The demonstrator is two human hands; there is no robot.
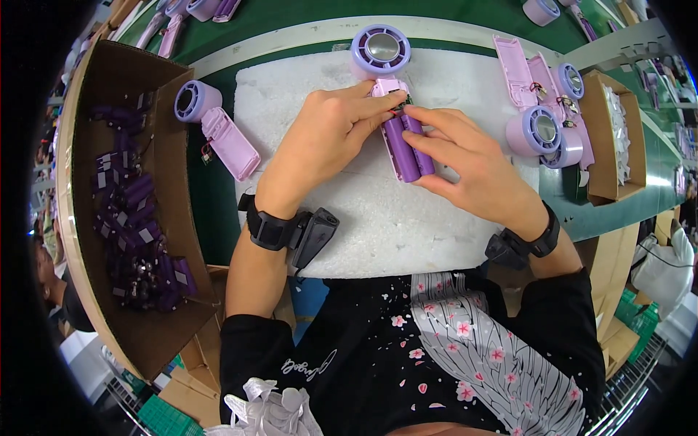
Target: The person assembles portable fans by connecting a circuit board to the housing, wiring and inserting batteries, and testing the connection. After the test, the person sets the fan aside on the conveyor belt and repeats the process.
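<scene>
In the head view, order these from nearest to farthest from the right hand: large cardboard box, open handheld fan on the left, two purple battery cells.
1. Two purple battery cells, touched by the right hand.
2. Open handheld fan, to the left.
3. Large cardboard box, farther left.

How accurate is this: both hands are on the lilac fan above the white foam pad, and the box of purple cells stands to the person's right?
One slip: the box of purple cells stands to the person's left, as the head view shows. The left hand and right hand are indeed on the lilac fan above the white foam pad.
</scene>
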